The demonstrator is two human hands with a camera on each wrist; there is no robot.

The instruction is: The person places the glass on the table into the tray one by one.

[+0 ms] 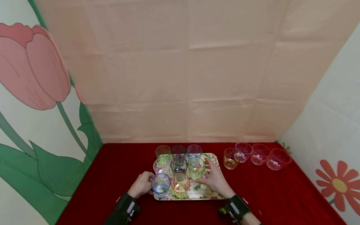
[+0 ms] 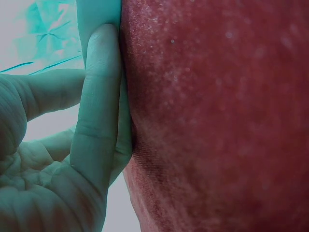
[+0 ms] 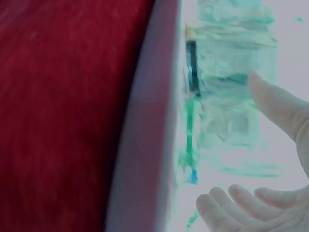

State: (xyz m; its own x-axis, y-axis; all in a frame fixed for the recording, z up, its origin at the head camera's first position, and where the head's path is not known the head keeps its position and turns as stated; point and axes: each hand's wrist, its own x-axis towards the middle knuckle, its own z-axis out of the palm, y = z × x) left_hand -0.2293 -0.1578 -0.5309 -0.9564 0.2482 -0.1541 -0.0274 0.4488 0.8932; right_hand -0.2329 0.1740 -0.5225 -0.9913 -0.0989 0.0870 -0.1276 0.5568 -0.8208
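Note:
A flower-patterned tray (image 1: 201,195) lies on the red cloth with several clear tinted glasses standing in rows at its left and middle. My left hand (image 1: 142,184) is at the tray's front left corner, beside a blue glass (image 1: 161,185). In the left wrist view, a straight finger (image 2: 96,101) lies along the tray's edge (image 2: 96,17), low by the cloth. My right hand (image 1: 215,178) reaches over the tray's right part, thumb and fingers spread near a green glass (image 1: 196,168). The right wrist view shows nothing within its grasp. Left of the green glass is a dark glass (image 1: 178,165); a yellow glass (image 1: 180,186) stands in front.
On the cloth right of the tray are an amber glass (image 1: 230,158) and several pink ones, among them a tilted pink glass (image 1: 277,160). A beige backdrop (image 1: 185,78) closes off the far side, with painted panels left and right.

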